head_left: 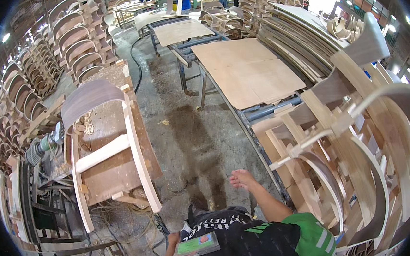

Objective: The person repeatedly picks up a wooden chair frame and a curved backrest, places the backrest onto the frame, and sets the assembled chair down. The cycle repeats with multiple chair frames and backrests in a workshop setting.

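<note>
Lying ahead and leftward of the left hand [174, 237], the nearer one, the chair frame [102, 154] rests on a shaving-strewn tabletop [112, 176], long axis running away from the person. The right hand [242, 179] has loosely parted, empty fingers; whether the left holds anything, I cannot tell. Pale, slender side rails [138, 155] meet a darker, curved backrest [92, 99].

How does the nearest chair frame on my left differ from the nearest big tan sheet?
The chair frame is open, with a curved back; the tan sheet is flat. The frame is pale with a darker back; the sheet is plain tan. Wood shavings lie beside the frame; none show on the sheet. Neither is being held.
</note>
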Motion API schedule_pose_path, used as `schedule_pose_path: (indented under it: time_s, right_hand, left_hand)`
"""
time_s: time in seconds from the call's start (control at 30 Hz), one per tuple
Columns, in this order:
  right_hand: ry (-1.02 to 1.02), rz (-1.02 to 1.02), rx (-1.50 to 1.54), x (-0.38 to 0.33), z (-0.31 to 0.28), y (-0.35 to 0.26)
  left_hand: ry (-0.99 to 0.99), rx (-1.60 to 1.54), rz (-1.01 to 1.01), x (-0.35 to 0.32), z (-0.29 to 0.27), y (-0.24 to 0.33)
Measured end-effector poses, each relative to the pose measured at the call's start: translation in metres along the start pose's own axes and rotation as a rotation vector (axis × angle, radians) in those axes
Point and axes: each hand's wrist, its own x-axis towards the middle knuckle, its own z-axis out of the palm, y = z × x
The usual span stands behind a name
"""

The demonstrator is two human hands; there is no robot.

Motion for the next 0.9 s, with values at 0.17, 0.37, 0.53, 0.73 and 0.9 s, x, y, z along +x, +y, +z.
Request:
schedule_pose_path:
  time_s: [0.17, 0.37, 0.53, 0.73, 0.9]
  right_hand:
    - [-0.009, 0.048, 0.176, 0.054, 0.017, -0.048]
    - [0.105, 0.115, 0.385, 0.147, 0.004, -0.109]
    - [0.203, 0.102, 0.569, 0.240, -0.031, -0.174]
    - [0.486, 0.046, 0.730, 0.332, -0.054, -0.250]
    - [0.335, 0.149, 1.120, 0.374, -0.075, -0.293]
  left_hand:
    - [0.207, -1.258, -0.661, 0.053, -0.056, 0.020]
    - [0.223, -1.440, -0.557, 0.095, -0.084, 0.047]
    - [0.073, -1.024, -0.598, 0.104, -0.092, 0.058]
    - [0.070, -0.987, -0.696, 0.154, -0.129, 0.087]
    - [0.070, -1.025, -0.707, 0.186, -0.147, 0.102]
